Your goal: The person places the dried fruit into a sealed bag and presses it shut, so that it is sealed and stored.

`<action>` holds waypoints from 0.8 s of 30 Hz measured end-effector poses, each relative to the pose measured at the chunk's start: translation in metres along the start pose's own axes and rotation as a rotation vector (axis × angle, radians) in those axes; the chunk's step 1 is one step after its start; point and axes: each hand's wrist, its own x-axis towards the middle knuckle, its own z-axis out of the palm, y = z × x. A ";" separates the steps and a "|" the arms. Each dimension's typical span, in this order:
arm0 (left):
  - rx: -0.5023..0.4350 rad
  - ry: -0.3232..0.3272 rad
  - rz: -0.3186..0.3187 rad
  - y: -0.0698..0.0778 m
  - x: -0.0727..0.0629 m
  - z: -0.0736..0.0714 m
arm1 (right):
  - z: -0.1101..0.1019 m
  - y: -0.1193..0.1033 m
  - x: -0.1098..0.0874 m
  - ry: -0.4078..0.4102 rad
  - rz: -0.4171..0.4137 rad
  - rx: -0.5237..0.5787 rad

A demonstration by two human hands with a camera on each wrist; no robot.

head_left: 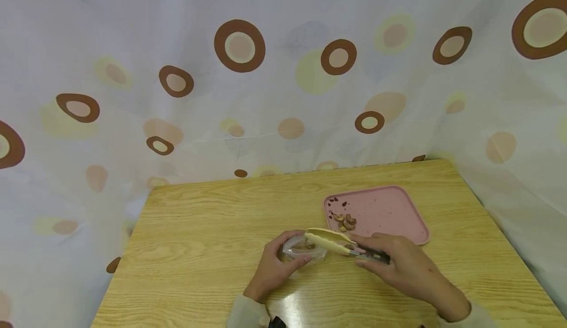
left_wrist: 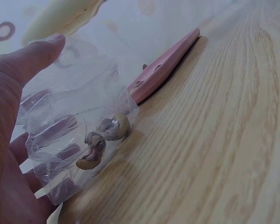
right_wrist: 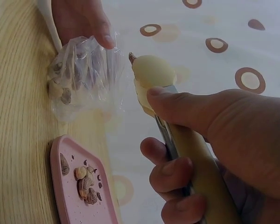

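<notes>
My left hand [head_left: 273, 265] holds a clear plastic bag [left_wrist: 79, 105] with its mouth spread, fingers behind and thumb in front. Inside the bag, low down, lie a few cashews [left_wrist: 115, 128] with brown skin on them. My right hand [head_left: 405, 265] grips tongs [head_left: 330, 242] with cream scalloped heads and metal arms. Those heads are over the bag's opening, close together. A small brown piece [right_wrist: 132, 58] pokes out at their tips in the right wrist view; the rest of it is hidden between the heads.
Just behind the hands, on the right, a pink tray [head_left: 390, 210] lies on the wood-grain table [head_left: 212, 229]. Several cashews [head_left: 347, 222] and dark skin flakes [head_left: 344, 203] are at its left end. A curtain [head_left: 274, 87] with brown ring patterns hangs behind the table.
</notes>
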 end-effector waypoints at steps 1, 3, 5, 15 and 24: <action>-0.001 -0.002 0.007 0.000 0.000 0.000 | 0.000 0.000 0.000 0.001 -0.001 -0.001; -0.004 -0.004 0.007 0.000 0.001 0.000 | 0.001 0.000 0.000 -0.009 0.002 0.016; -0.006 -0.005 0.001 -0.001 0.001 0.000 | 0.001 0.000 0.001 -0.016 0.007 0.034; -0.007 -0.003 -0.027 -0.002 0.000 0.000 | 0.001 0.000 0.000 -0.033 0.051 0.065; 0.003 -0.001 -0.019 -0.001 0.000 0.000 | -0.001 0.001 -0.003 0.004 0.040 0.033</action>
